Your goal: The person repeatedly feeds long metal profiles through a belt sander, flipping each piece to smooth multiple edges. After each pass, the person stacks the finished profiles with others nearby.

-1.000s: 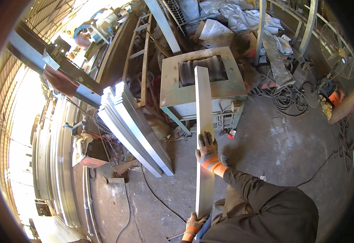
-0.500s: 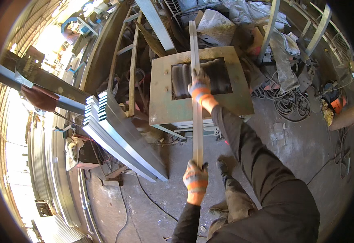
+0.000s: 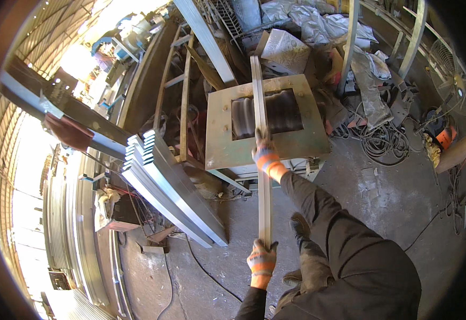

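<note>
A long, straight metal bar [image 3: 265,205] lies over a box-shaped machine [image 3: 219,149] with a greenish, worn top plate. Through the plate's rectangular opening shows a dark, ribbed roller [image 3: 283,112], and the bar crosses above it. My left hand [image 3: 261,262], in an orange and grey glove, is closed around the bar's near end. Farther up, beside the front edge of the plate, my right hand [image 3: 266,156] in a matching glove grips the bar from above. Whether the bar touches the roller, I cannot tell.
Stacked metal bars [image 3: 177,194] lean at the left of the machine. Coiled cables [image 3: 385,141] and an orange tool [image 3: 446,137] lie on the right floor. A fan [image 3: 457,85] stands at the far right. Behind are a carton [image 3: 286,50] and upright metal posts [image 3: 348,48].
Both my hands and the bar have drawn back toward me, and the bar's far end sits closer to the machine. The view has shifted slightly too.
</note>
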Demonstrator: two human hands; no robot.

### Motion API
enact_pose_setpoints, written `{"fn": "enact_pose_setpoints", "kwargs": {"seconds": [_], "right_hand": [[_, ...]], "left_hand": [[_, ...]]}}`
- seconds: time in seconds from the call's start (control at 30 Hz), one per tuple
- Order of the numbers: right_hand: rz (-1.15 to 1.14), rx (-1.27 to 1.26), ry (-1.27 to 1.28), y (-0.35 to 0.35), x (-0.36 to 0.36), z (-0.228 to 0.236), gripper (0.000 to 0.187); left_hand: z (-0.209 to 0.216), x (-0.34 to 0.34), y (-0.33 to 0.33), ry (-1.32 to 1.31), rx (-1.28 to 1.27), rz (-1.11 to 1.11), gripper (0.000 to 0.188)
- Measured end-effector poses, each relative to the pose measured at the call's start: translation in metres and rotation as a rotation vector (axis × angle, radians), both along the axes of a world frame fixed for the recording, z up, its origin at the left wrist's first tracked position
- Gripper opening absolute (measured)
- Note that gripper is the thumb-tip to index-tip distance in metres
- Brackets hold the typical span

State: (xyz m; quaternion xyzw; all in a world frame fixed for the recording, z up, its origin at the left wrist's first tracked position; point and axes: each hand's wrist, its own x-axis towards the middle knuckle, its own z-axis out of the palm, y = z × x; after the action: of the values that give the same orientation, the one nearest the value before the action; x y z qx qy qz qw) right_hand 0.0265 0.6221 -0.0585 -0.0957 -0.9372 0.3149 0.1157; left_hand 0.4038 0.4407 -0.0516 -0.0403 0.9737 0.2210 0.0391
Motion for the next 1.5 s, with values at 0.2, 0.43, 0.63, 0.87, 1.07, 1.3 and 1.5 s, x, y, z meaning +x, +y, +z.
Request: {"fn": "enact_pose_setpoints", "kwargs": {"seconds": [0.2, 0.43, 0.63, 0.87, 1.07, 1.3, 1.5], "right_hand": [[0.024, 0.019, -0.039, -0.101, 0.24, -0.016, 0.093], [0.026, -0.428, -0.063, -0.182, 0.423, -0.005, 0.122], [0.001, -0.68, -0.19, -0.207, 0.536, 0.012, 0.139], [-0.032, -0.931, -0.224, -0.193, 0.582, -0.018, 0.116], [0.056, -1.695, -0.36, -0.168, 0.589, -0.055, 0.069], [0.318, -1.452, -0.217, -0.171, 0.591, -0.091, 0.057], [0.404, -1.929, -0.345, -0.157, 0.587, -0.069, 0.062]], "left_hand": [[0.007, 0.236, -0.1, -0.111, -0.051, 0.005, 0.056], [0.064, 0.425, -0.181, 0.049, -0.16, 0.087, 0.056], [0.124, 0.492, -0.208, -0.147, -0.057, 0.14, 0.071], [0.062, 0.53, -0.244, -0.331, 0.361, 0.179, 0.068], [0.042, 0.511, -0.332, -0.251, 0.757, -0.156, 0.056], [0.045, 0.524, -0.308, -0.575, 0.9, -0.016, 0.041], [0.043, 0.538, -0.301, -0.661, 0.887, 0.017, 0.047]]}}
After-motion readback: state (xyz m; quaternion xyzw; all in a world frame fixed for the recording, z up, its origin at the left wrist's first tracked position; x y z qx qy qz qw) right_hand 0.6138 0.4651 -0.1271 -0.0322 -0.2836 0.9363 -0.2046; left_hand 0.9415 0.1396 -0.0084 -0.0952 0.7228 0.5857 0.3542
